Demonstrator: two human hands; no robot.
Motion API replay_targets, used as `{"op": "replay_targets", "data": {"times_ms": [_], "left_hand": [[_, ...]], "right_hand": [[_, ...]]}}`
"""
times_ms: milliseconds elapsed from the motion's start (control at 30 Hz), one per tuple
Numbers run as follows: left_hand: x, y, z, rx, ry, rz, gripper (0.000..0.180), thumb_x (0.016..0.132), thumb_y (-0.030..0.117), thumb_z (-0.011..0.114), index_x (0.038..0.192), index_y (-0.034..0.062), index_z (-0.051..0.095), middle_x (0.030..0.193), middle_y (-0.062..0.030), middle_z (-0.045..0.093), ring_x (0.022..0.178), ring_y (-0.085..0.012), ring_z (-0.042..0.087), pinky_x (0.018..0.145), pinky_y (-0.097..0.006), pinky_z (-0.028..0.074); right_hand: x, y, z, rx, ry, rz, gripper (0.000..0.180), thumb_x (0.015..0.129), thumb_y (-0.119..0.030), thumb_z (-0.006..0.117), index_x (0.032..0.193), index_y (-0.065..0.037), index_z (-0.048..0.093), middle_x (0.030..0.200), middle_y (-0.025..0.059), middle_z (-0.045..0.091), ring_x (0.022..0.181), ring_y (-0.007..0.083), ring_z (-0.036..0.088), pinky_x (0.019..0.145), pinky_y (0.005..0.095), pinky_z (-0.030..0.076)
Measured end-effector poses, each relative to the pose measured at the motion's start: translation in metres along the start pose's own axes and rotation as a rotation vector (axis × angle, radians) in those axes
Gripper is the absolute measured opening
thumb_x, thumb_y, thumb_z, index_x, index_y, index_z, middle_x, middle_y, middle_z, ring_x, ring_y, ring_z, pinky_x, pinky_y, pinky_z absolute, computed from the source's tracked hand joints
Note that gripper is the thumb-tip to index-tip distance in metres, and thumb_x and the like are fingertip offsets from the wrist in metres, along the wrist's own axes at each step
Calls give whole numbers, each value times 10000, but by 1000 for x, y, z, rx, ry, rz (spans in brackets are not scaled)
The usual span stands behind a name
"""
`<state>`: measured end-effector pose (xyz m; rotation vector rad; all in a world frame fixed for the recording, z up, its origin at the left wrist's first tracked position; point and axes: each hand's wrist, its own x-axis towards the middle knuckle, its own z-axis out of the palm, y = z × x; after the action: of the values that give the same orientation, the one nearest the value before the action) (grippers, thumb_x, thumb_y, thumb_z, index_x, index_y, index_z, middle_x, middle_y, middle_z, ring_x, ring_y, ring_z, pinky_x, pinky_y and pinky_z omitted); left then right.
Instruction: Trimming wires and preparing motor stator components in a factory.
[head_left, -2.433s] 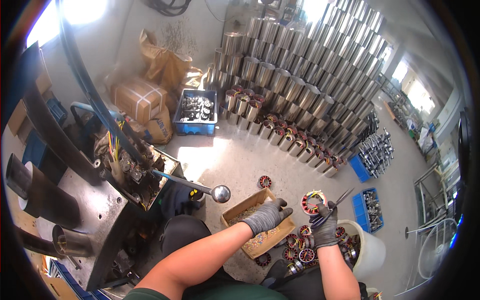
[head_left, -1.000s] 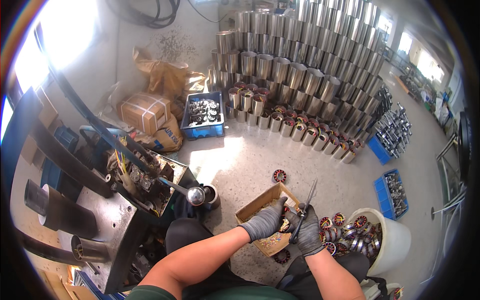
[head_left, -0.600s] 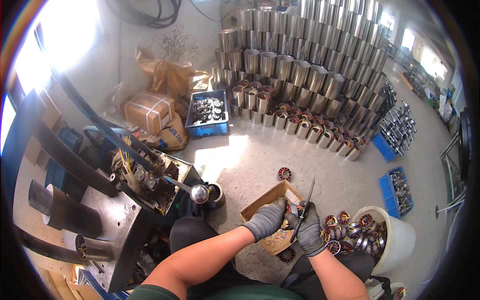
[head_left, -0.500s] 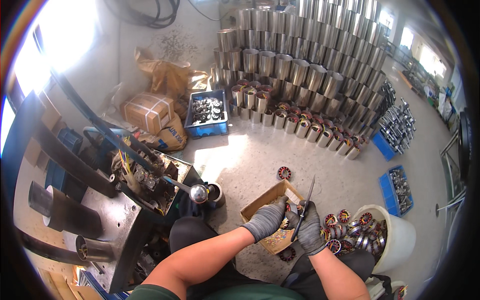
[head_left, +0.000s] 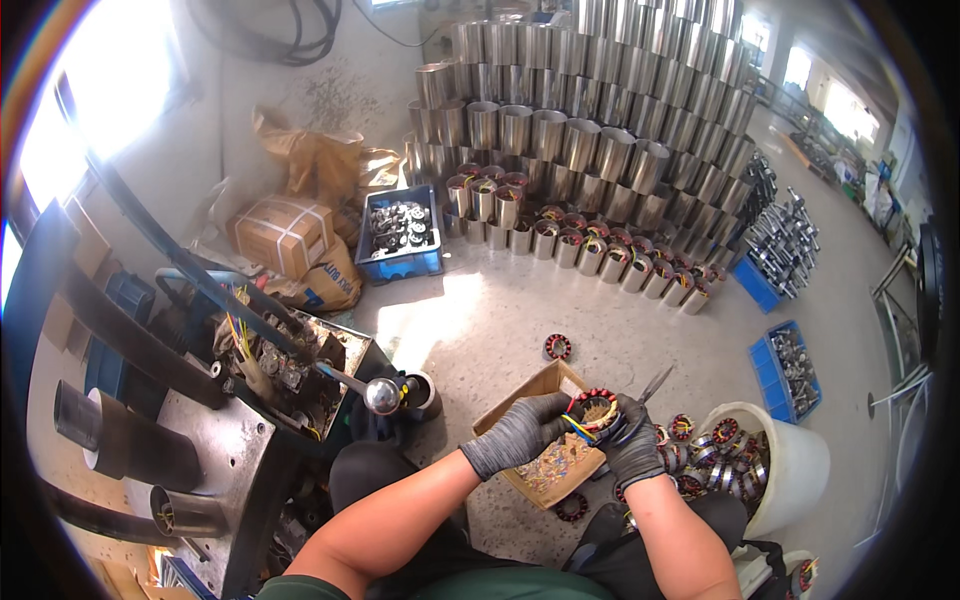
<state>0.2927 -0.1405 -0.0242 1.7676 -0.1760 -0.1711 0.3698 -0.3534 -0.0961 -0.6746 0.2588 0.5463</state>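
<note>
Both gloved hands are raised over an open cardboard box (head_left: 485, 420). Between them is a motor stator (head_left: 598, 394), a ring with red-tipped slots and yellow, blue and red wires, its round face turned up. My left hand (head_left: 522, 432) is closed on the stator's left side, fingers near the wires. My right hand (head_left: 634, 450) is closed at its right side and also keeps hold of a long, narrow pointed metal tool (head_left: 657, 382), whose tip points up and right. The tool's handle is hidden by the hand. Small coloured scraps (head_left: 548, 468) lie in the box.
Single stators lie on the floor beyond (head_left: 557, 347) and beside the box. At right, a white bucket (head_left: 805, 470) lies tipped with stators spilling out. Blue crates (head_left: 780, 375) of metal parts stand farther right. Steel cylinders (head_left: 560, 135) are stacked behind; a machine (head_left: 210, 440) is at left.
The stator, mostly hidden by my hands before, now shows face up between them. My right hand has turned, and the tool has swung from upright to slanting away right. The view has shifted slightly.
</note>
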Motion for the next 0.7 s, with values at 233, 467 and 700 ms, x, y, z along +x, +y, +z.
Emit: {"op": "replay_targets", "data": {"times_ms": [233,467,700], "left_hand": [[-12,26,-8,-573,-70,-264,321,965,226,638,1210,20,618,931,-21,632,794,-61,555,720,-224,484],[-17,2,-10,-660,28,-332,196,997,206,604,1122,55,605,776,15,592,590,-51,503,515,-204,406],[-20,15,-8,-522,106,-345,224,1004,232,577,1097,37,636,833,2,616,700,-63,518,621,-232,433]], "right_hand": [[1,25,-25,-272,62,324,355,963,-259,577,1245,-64,487,920,157,677,716,269,685,585,407,586],[-39,6,40,-372,72,50,355,966,-254,637,1229,-134,431,907,134,652,689,237,679,539,346,559],[-57,-5,75,-507,-11,-93,449,890,-49,680,1264,-71,432,926,125,660,711,200,672,617,320,564]]}}
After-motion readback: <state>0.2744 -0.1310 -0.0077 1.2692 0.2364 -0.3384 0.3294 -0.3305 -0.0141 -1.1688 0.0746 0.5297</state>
